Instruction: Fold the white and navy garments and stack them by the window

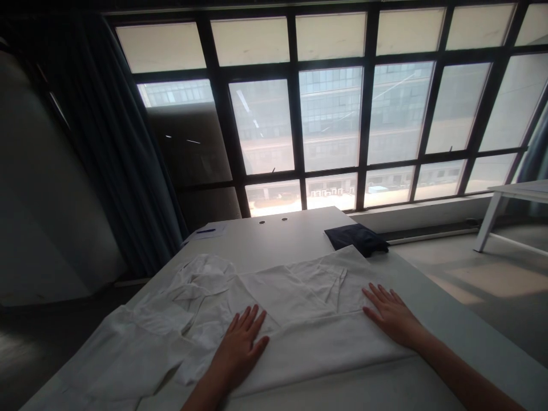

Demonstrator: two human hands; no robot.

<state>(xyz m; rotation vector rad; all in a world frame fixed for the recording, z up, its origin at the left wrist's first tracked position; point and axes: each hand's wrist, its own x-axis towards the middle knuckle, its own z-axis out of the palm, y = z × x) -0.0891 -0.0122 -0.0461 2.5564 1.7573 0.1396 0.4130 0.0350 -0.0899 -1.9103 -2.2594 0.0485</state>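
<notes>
White garment (308, 348) lies on white table (274, 242) — right part mostly flat, left end rumpled, unsmoothed; left hand (240, 345) and right hand (391, 315) rest on it — fingers extended, gripping nothing

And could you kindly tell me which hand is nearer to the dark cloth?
Right. The right hand rests on the white garment, on the near side of the dark cloth; the left hand rests farther off, nearer the camera and leftward.

The left hand (240, 346), right hand (393, 318) and forearms (458, 365) are bare
</notes>
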